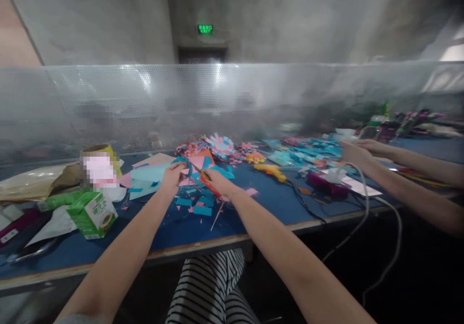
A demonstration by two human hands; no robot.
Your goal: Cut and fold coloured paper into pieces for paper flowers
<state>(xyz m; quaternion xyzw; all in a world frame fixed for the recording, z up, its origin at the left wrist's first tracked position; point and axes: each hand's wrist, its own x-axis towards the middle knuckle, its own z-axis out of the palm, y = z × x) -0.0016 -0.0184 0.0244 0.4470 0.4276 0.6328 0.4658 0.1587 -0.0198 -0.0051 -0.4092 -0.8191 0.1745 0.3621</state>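
Note:
My right hand [219, 184] is closed around the red handles of a pair of scissors [207, 181], whose blades point up and left toward my other hand. Between the fingers of my left hand [173, 175] is a piece of blue paper [186, 167], pinched near the blades. Under and around both hands lie pink and blue paper scraps [202, 211]. Light blue paper sheets [147, 178] rest just left of my left hand. Behind the hands sits a pink and blue paper flower [220, 145] on a heap of cut paper.
A yellow hot glue gun [270, 171] lies to the right, its cord trailing over the table edge. A purple power strip [328, 184] is beyond it. On the left stand a green carton [93, 213] and a yellow roll [115, 157]. A co-worker's hands [358, 154] are at far right.

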